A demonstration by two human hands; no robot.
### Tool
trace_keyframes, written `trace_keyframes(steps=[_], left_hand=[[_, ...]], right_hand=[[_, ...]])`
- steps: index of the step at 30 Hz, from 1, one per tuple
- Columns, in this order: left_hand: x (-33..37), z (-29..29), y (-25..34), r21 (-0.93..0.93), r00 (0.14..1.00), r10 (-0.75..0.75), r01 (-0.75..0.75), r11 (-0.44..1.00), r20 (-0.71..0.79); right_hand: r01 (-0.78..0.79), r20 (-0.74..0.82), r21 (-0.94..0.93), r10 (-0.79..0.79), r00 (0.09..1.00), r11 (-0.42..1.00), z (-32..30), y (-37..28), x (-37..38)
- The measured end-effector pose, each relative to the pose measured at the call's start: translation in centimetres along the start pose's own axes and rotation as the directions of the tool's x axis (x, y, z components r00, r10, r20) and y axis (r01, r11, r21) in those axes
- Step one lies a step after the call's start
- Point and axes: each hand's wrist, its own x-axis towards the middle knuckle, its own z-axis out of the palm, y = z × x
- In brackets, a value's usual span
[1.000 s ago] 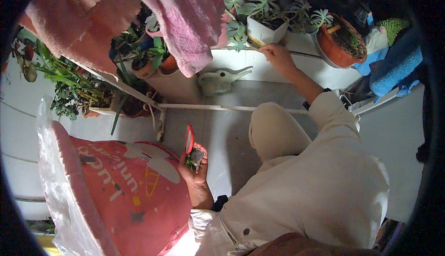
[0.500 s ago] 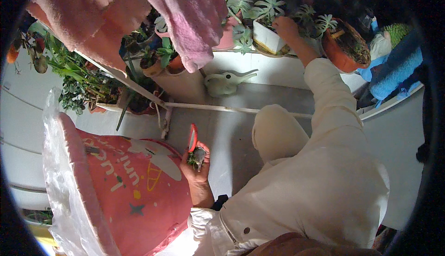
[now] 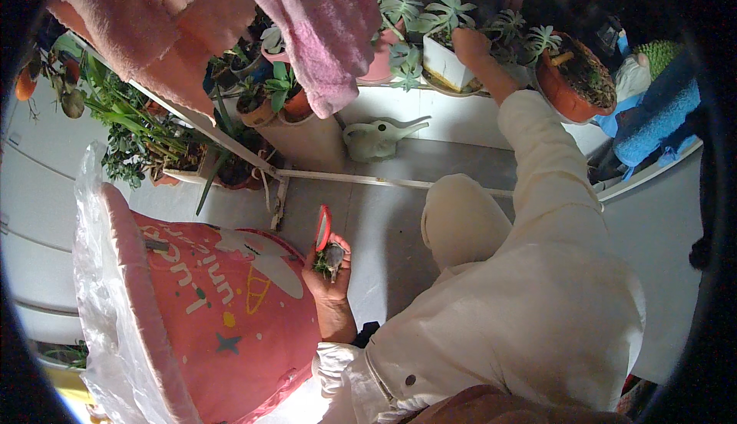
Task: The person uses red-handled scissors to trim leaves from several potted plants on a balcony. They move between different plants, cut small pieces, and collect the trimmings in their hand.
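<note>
My left hand (image 3: pixel 333 276), palm up beside the pink fabric bin (image 3: pixel 230 324), is closed around a red-rimmed looped tool (image 3: pixel 323 228), perhaps scissors. Green plant bits (image 3: pixel 320 263) and a greyish clump lie in the same palm. At the back, my right hand (image 3: pixel 472 48) reaches over the rim of a white rectangular pot (image 3: pixel 447 63). Its fingers are curled in among the leaves, and what they hold is hidden. A pale rosette succulent (image 3: pixel 449 11) grows from that pot, just left of the hand.
Pink towels (image 3: pixel 307 32) hang at the upper left. A pale elephant-shaped watering can (image 3: pixel 380 138) stands behind a white rail (image 3: pixel 353 179). Right of my right hand sits an orange-brown planter (image 3: pixel 576 90), then blue cloth (image 3: pixel 652 128). More potted plants (image 3: pixel 146 128) crowd the left.
The whole view has shifted slightly. Both hands keep nearly the same places, the right at the white pot and the left around the red-rimmed tool.
</note>
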Motion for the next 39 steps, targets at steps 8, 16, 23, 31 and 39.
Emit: trace_keyframes(steps=[8, 16, 23, 31, 39], left_hand=[[0.0, 0.0, -0.1, -0.016, 1.0, -0.007, 0.007, 1.0, 0.019], [0.2, -0.4, 0.1, -0.032, 1.0, -0.011, 0.01, 0.999, -0.017], [0.3, -0.2, -0.1, -0.005, 1.0, -0.003, 0.003, 1.0, 0.027], [0.0, 0.3, -0.3, 0.042, 1.0, 0.019, -0.02, 0.999, 0.006], [0.6, -1.0, 0.2, 0.009, 1.0, 0.004, -0.004, 1.0, 0.01]], right_hand=[[0.155, -0.092, -0.015, -0.156, 0.983, 0.988, 1.6, 2.4, -0.3], [0.053, 0.022, 0.076, -0.054, 0.998, 0.996, 2.2, 2.6, 0.0], [-0.014, 0.135, 0.142, -0.006, 0.991, 0.99, 0.7, 1.7, 0.3], [-0.01, 0.194, 0.021, 0.006, 0.981, 1.0, -1.3, -0.1, 0.1], [0.078, 0.097, -0.02, -0.076, 0.992, 0.997, -0.2, 0.7, -0.3]])
